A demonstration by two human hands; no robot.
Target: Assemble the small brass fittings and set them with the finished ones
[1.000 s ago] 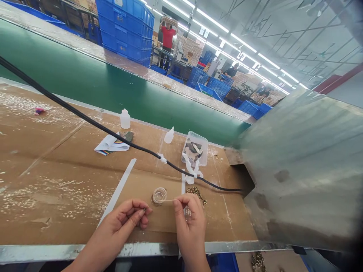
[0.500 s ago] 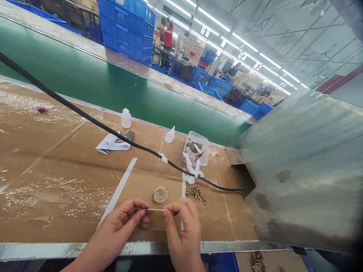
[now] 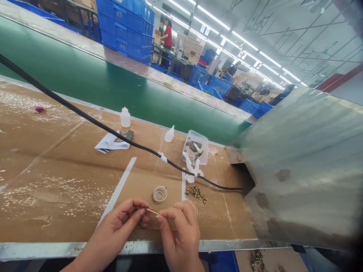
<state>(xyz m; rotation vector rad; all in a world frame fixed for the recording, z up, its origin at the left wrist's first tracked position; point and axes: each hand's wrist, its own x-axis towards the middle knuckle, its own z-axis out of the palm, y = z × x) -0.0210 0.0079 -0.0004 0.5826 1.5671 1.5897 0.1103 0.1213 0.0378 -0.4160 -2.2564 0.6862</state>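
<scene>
My left hand (image 3: 121, 219) and my right hand (image 3: 180, 232) meet low in the view, just above the bench's metal front edge. Between their fingertips runs a thin wooden stick (image 3: 152, 211), tilted slightly downward to the right. A small dark bit sits at its left end, too small to identify. Just above the stick stands a small transparent plastic cup (image 3: 159, 194). To the right of the cup lies a loose heap of small brass rings (image 3: 195, 192), nearest my right hand but not touching it.
A black cable (image 3: 113, 136) crosses the cardboard-covered bench (image 3: 56, 189), held by white tape near a transparent box of scraps (image 3: 195, 148). Two plastic bottles (image 3: 125, 118) and papers stand behind. A grey metal hood (image 3: 300, 162) fills the right; a green conveyor belt (image 3: 85, 71) runs beyond.
My right hand has moved left and closer to my left hand since the earliest frame, uncovering the brass rings. The stick now tilts instead of lying level. The view has shifted slightly.
</scene>
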